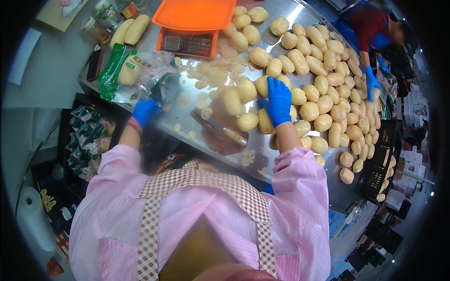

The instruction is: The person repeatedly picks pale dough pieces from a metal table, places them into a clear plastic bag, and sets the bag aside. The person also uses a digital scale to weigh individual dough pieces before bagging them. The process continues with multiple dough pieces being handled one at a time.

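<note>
My right hand (277,101), in a blue glove, lies over peeled lotus root sections with its thumb spread from the fingers. One lotus root section (265,121) shows beside its wrist, another (261,86) by its fingertips. The palm side is hidden, so a grip cannot be made out. My left hand (144,111), also gloved in blue, is at the lower edge of printed plastic bags (140,70); whether it pinches one is unclear. Between my hands, a knife (230,135) with a wooden handle lies on a dark reddish-brown cloth or sheet (214,140), among thin lotus root slices (206,112).
An orange digital scale (188,42) stands at the back of the metal table (168,123). More lotus root sections (323,103) cover its right side. A crate (88,140) of filled bags is at lower left; a black crate (381,158) is at right. Across the table works another person (372,31).
</note>
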Action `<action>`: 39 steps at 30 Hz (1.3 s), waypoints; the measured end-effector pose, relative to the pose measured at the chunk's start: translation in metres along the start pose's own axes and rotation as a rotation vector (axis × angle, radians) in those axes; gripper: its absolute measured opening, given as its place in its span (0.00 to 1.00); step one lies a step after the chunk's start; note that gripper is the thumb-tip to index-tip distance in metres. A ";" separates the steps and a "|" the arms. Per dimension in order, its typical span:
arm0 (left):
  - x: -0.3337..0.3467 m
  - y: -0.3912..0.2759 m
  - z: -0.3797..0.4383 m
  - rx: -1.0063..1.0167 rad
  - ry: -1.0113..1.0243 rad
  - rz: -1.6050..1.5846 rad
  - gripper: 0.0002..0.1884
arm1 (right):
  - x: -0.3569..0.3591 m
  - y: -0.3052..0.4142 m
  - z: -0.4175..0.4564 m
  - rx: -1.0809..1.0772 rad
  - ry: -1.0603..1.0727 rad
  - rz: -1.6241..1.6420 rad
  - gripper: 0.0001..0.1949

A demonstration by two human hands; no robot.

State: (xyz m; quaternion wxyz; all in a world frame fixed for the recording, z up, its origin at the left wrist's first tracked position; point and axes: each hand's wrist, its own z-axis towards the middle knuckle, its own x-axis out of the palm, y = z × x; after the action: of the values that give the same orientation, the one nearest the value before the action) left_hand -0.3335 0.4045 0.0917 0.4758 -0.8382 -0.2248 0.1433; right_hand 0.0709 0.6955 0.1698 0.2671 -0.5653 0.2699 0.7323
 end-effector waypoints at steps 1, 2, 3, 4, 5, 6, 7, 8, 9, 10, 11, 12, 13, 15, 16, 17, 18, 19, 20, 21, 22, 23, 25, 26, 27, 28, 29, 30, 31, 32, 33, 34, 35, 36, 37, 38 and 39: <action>0.000 0.000 0.000 0.001 0.005 -0.006 0.16 | 0.000 -0.003 0.009 0.004 0.027 -0.022 0.37; 0.000 -0.001 0.000 -0.009 0.006 -0.014 0.16 | 0.000 -0.005 0.013 0.003 0.036 -0.047 0.38; 0.001 0.000 0.000 -0.018 0.006 -0.024 0.15 | -0.001 -0.007 0.016 0.072 0.029 0.031 0.36; 0.001 0.000 -0.001 -0.023 0.003 -0.036 0.15 | -0.002 -0.009 0.016 0.132 0.002 0.107 0.34; 0.002 0.001 -0.002 -0.011 -0.003 -0.060 0.15 | -0.005 -0.009 0.014 0.191 -0.024 0.184 0.33; 0.002 0.001 -0.002 0.002 -0.008 -0.084 0.14 | -0.007 -0.008 0.013 0.258 -0.027 0.256 0.31; 0.003 0.002 -0.002 0.025 0.007 -0.119 0.14 | -0.011 -0.004 0.006 0.510 -0.029 0.852 0.30; 0.003 0.002 -0.002 0.020 0.000 -0.097 0.14 | -0.015 0.000 0.006 0.615 0.002 1.096 0.30; 0.003 0.002 -0.002 0.022 0.010 -0.085 0.14 | -0.017 0.009 0.003 0.708 0.022 1.379 0.31; 0.002 0.002 -0.002 0.030 0.015 -0.075 0.13 | -0.020 0.019 0.001 0.876 0.024 1.630 0.32; 0.002 0.002 -0.001 0.015 0.011 -0.042 0.13 | -0.023 0.031 -0.002 0.825 0.070 1.813 0.33; 0.001 0.000 0.000 0.000 0.049 -0.005 0.15 | -0.026 0.041 -0.003 0.660 0.194 2.011 0.36; 0.001 0.000 0.000 -0.013 0.065 0.032 0.16 | -0.025 0.055 -0.003 0.759 0.168 2.034 0.36; 0.000 -0.002 -0.001 -0.044 0.068 0.064 0.18 | -0.018 0.084 0.004 0.837 0.243 2.126 0.34; 0.001 -0.004 -0.002 -0.073 0.057 0.067 0.18 | -0.015 0.095 0.004 0.710 0.303 2.266 0.34; 0.000 -0.005 -0.004 -0.020 0.088 0.047 0.18 | -0.006 0.113 0.009 0.813 0.268 2.249 0.34; 0.000 -0.006 -0.006 0.016 0.120 0.035 0.18 | 0.005 0.132 0.014 0.885 0.244 2.238 0.34; 0.000 -0.008 -0.009 0.011 0.126 0.036 0.18 | 0.009 0.145 0.012 0.840 0.408 2.286 0.34; 0.001 -0.009 -0.011 0.033 0.148 0.016 0.17 | 0.015 0.157 0.017 0.779 0.591 2.385 0.34; 0.001 -0.011 -0.013 0.048 0.155 0.038 0.18 | 0.023 0.173 0.018 0.794 0.620 2.478 0.34; 0.001 -0.014 -0.014 0.018 0.154 0.027 0.18 | 0.030 0.191 0.017 0.928 0.616 2.523 0.34; 0.001 -0.017 -0.016 0.021 0.158 0.002 0.18 | 0.035 0.203 0.018 0.943 0.673 2.613 0.34; 0.001 -0.025 -0.020 -0.002 0.171 -0.062 0.19 | 0.043 0.223 0.019 0.962 0.658 2.613 0.34; 0.000 -0.031 -0.023 -0.080 0.183 -0.087 0.19 | 0.045 0.229 0.020 0.953 0.673 2.658 0.33; -0.001 -0.038 -0.026 -0.168 0.206 -0.104 0.18 | 0.045 0.230 0.020 0.961 0.775 2.725 0.33; -0.001 -0.046 -0.030 -0.254 0.233 -0.118 0.18 | 0.045 0.232 0.021 0.916 0.836 2.757 0.32; -0.001 -0.055 -0.036 -0.192 0.308 -0.052 0.18 | 0.044 0.231 0.021 0.843 0.916 2.807 0.32; 0.001 -0.064 -0.045 -0.132 0.382 0.017 0.18 | 0.042 0.230 0.022 0.711 1.014 2.887 0.31; 0.003 -0.073 -0.054 -0.103 0.433 0.138 0.18 | 0.038 0.229 0.022 0.741 0.999 2.852 0.31; 0.010 -0.081 -0.064 0.112 0.325 0.107 0.20 | 0.034 0.230 0.022 0.716 1.000 2.851 0.31; 0.023 -0.087 -0.074 0.293 0.190 0.122 0.22 | 0.029 0.232 0.022 0.601 1.036 2.905 0.31; 0.036 -0.095 -0.078 0.551 0.044 0.127 0.25 | 0.023 0.235 0.020 0.791 0.890 2.758 0.32; 0.048 -0.103 -0.075 0.582 0.032 0.093 0.28 | 0.018 0.241 0.019 0.877 0.782 2.663 0.33; 0.061 -0.110 -0.071 0.688 0.012 0.047 0.31 | 0.012 0.248 0.018 0.957 0.677 2.562 0.34; 0.069 -0.114 -0.069 0.798 0.002 0.010 0.34 | 0.006 0.255 0.015 0.909 0.642 2.569 0.34; 0.073 -0.117 -0.068 0.781 0.041 0.020 0.35 | 0.001 0.261 0.012 0.861 0.607 2.575 0.34; 0.077 -0.120 -0.065 0.770 0.092 0.043 0.36 | -0.005 0.266 0.009 0.813 0.568 2.581 0.34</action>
State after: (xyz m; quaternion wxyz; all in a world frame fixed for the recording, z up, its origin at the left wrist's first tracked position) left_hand -0.2671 0.4494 0.2258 0.7621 -0.6084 -0.1154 0.1893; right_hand -0.1196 0.5117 0.2010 -0.5127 0.0708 0.8343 0.1900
